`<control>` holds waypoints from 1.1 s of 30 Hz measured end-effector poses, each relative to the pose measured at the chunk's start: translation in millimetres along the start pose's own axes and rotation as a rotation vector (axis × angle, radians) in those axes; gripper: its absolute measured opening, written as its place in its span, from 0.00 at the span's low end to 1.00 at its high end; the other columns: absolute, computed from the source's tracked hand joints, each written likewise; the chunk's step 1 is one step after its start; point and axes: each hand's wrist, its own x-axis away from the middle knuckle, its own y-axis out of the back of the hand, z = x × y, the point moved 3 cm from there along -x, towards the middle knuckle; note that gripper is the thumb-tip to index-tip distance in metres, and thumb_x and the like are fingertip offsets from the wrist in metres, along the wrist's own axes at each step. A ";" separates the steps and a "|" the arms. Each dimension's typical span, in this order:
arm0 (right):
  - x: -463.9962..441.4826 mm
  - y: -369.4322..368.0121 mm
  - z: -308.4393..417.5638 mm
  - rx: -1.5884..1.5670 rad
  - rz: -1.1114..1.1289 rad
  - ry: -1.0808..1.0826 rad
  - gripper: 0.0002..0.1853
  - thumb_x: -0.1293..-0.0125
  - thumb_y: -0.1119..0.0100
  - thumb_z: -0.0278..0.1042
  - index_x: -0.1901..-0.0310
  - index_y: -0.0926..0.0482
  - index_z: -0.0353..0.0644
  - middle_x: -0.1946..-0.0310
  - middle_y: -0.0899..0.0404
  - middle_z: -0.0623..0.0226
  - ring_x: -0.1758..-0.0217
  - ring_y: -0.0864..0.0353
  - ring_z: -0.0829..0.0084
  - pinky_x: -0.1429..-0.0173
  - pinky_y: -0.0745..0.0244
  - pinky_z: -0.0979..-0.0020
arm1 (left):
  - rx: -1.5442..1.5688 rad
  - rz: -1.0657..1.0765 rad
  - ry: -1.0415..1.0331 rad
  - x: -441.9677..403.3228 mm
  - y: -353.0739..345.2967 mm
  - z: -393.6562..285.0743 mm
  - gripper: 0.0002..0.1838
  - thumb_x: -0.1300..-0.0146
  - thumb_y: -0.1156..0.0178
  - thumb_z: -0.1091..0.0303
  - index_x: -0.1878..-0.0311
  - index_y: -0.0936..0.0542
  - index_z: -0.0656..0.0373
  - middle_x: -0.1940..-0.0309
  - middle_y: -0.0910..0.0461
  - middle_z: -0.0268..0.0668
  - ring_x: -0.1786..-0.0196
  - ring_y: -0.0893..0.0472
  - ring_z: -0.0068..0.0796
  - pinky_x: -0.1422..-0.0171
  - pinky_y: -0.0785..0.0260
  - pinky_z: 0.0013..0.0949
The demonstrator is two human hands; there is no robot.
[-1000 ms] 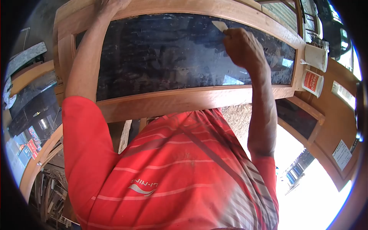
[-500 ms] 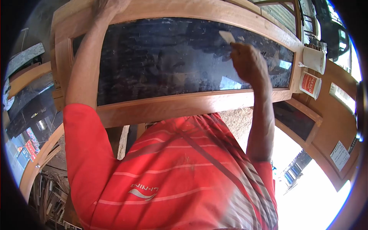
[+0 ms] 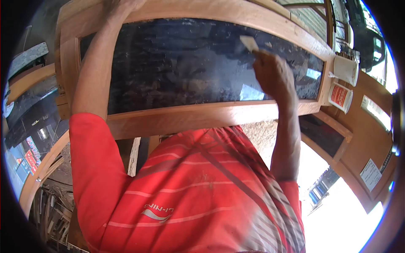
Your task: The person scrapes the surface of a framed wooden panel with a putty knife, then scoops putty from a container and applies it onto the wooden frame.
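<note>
A wooden door-like frame (image 3: pixel 202 118) with a dark glass panel (image 3: pixel 181 63) lies in front of my body. My right hand (image 3: pixel 272 69) is closed around a scraper (image 3: pixel 249 43), whose pale flat blade points up and left over the right half of the glass. Whether the blade touches the glass is hard to tell. Pale flakes and smears mark the panel near it. My left arm reaches across the left end of the frame. My left hand (image 3: pixel 124 5) is at the far rail, its fingers cut off by the top of the view.
Two white tubs stand by the frame's right end, a plain one (image 3: pixel 346 68) and one with a red label (image 3: pixel 340 97). A brown wooden panel (image 3: pixel 358 139) with a paper sheet (image 3: pixel 371 175) is at the right. Wood scraps (image 3: pixel 52 215) lie at lower left.
My right hand and the scraper have shifted very slightly down and left over the glass. My left hand stays at the far rail.
</note>
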 end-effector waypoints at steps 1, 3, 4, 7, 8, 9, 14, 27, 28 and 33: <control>-5.3 0.7 -2.1 -0.013 0.002 -0.009 0.18 0.25 0.46 0.36 0.43 0.09 0.45 0.56 0.10 0.43 0.50 0.09 0.40 0.41 0.16 0.45 | -0.006 -0.023 -0.019 -1.3 -7.5 1.5 0.33 0.20 0.44 0.39 0.46 0.12 0.65 0.47 0.11 0.55 0.43 0.12 0.56 0.36 0.20 0.58; -1.2 -0.5 5.6 -0.016 -0.013 0.001 0.18 0.26 0.45 0.37 0.43 0.09 0.45 0.57 0.10 0.43 0.50 0.09 0.41 0.42 0.16 0.44 | -0.029 -0.084 -0.039 -2.1 -10.5 2.7 0.31 0.21 0.42 0.40 0.45 0.12 0.64 0.47 0.11 0.55 0.43 0.12 0.56 0.36 0.20 0.58; 5.9 -1.4 12.3 0.007 -0.008 0.010 0.18 0.26 0.45 0.37 0.43 0.09 0.44 0.56 0.10 0.43 0.50 0.09 0.41 0.42 0.16 0.44 | -0.009 -0.093 -0.049 -1.6 -9.6 2.1 0.31 0.21 0.42 0.40 0.46 0.12 0.64 0.47 0.11 0.55 0.44 0.12 0.56 0.36 0.20 0.57; -5.9 -2.3 13.5 0.011 -0.031 0.037 0.17 0.26 0.45 0.37 0.45 0.09 0.43 0.57 0.10 0.43 0.50 0.09 0.41 0.42 0.16 0.44 | 0.036 0.011 0.055 3.2 2.6 -7.0 0.30 0.22 0.41 0.41 0.46 0.12 0.64 0.48 0.11 0.55 0.44 0.12 0.57 0.36 0.20 0.57; -15.9 0.2 9.8 0.001 -0.020 0.035 0.17 0.26 0.45 0.37 0.45 0.09 0.43 0.57 0.10 0.43 0.50 0.09 0.40 0.41 0.16 0.44 | 0.043 0.076 0.101 5.7 3.6 -10.2 0.30 0.22 0.41 0.41 0.45 0.12 0.64 0.48 0.10 0.55 0.44 0.12 0.57 0.36 0.20 0.56; -21.8 2.4 7.6 -0.007 -0.014 0.037 0.17 0.26 0.45 0.36 0.46 0.09 0.44 0.57 0.10 0.42 0.51 0.09 0.40 0.41 0.16 0.44 | 0.036 0.007 0.051 3.2 -2.0 -5.6 0.30 0.22 0.41 0.41 0.47 0.12 0.64 0.49 0.10 0.54 0.44 0.12 0.57 0.37 0.20 0.56; -27.1 -3.5 -3.5 0.021 -0.110 0.104 0.17 0.24 0.46 0.39 0.47 0.09 0.43 0.59 0.10 0.43 0.54 0.08 0.41 0.43 0.15 0.44 | 0.021 0.097 0.100 1.9 6.3 -11.5 0.28 0.23 0.40 0.41 0.52 0.12 0.62 0.54 0.10 0.52 0.48 0.11 0.56 0.42 0.20 0.56; 6.6 -0.2 -13.9 0.060 0.028 0.033 0.18 0.26 0.46 0.38 0.43 0.09 0.49 0.56 0.10 0.44 0.49 0.10 0.41 0.41 0.17 0.44 | 0.017 -0.142 -0.074 -5.8 -11.5 8.5 0.27 0.22 0.41 0.42 0.48 0.13 0.61 0.49 0.12 0.52 0.43 0.13 0.55 0.37 0.22 0.56; 25.4 -1.3 -9.8 0.055 0.047 -0.002 0.18 0.26 0.46 0.37 0.42 0.09 0.49 0.56 0.11 0.44 0.50 0.10 0.41 0.42 0.16 0.44 | 0.059 -0.092 -0.037 -4.1 -6.9 3.9 0.28 0.22 0.42 0.42 0.47 0.13 0.62 0.48 0.12 0.52 0.43 0.14 0.55 0.37 0.22 0.56; 26.8 -17.1 -14.1 0.033 -0.072 0.032 0.16 0.24 0.46 0.36 0.45 0.10 0.47 0.62 0.11 0.44 0.56 0.09 0.42 0.48 0.16 0.43 | 0.041 0.020 0.027 4.4 1.0 -6.0 0.30 0.21 0.42 0.41 0.45 0.14 0.64 0.47 0.13 0.53 0.42 0.14 0.54 0.36 0.21 0.56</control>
